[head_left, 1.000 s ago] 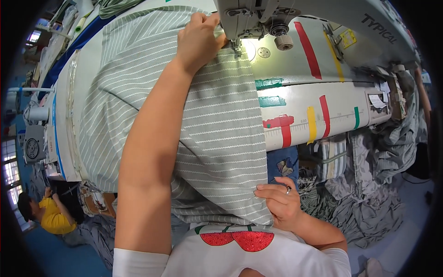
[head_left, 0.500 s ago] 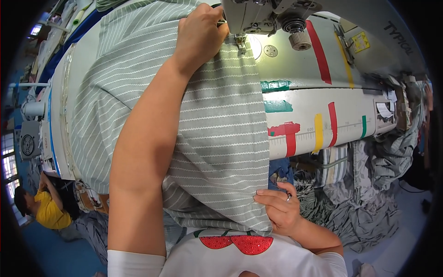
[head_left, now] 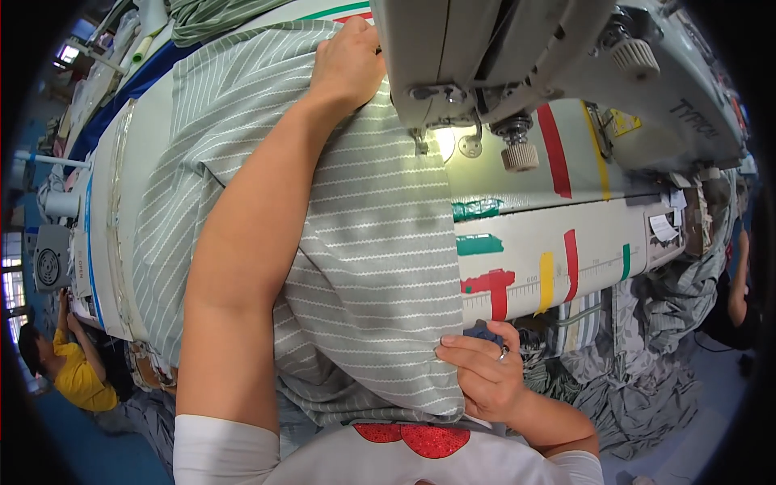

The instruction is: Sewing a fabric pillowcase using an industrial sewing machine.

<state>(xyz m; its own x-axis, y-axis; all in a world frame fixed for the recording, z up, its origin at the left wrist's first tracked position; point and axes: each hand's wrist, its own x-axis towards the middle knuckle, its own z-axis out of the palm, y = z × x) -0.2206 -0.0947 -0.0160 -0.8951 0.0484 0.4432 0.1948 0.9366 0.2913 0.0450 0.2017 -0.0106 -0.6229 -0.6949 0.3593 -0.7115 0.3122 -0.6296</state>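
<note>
A grey-green cloth with wavy white stripes (head_left: pixel 380 210) spreads over the sewing machine's bed and hangs down toward my lap. Its right edge runs under the presser foot (head_left: pixel 421 144) of the sewing machine (head_left: pixel 440 73). My left hand (head_left: pixel 349 65) is closed at the cloth's far part, left of the machine head and beyond the foot; its fingertips are partly hidden. My right hand (head_left: pixel 489 376), with a ring on one finger, pinches the cloth's near right edge close to my body. The thumb is mostly hidden.
Coloured tape strips (head_left: pixel 554 153) mark the pale machine bed and its ruler edge (head_left: pixel 598 275). Heaps of grey striped cloth (head_left: pixel 622 388) lie below right. At the left, a person in a yellow top (head_left: pixel 81 376) sits near a grey fan-vented box (head_left: pixel 52 257).
The view has shifted, showing more of the machine head. Relative to the presser foot, my left hand and the cloth have moved farther away from me; my right hand is nearer the bed's edge.
</note>
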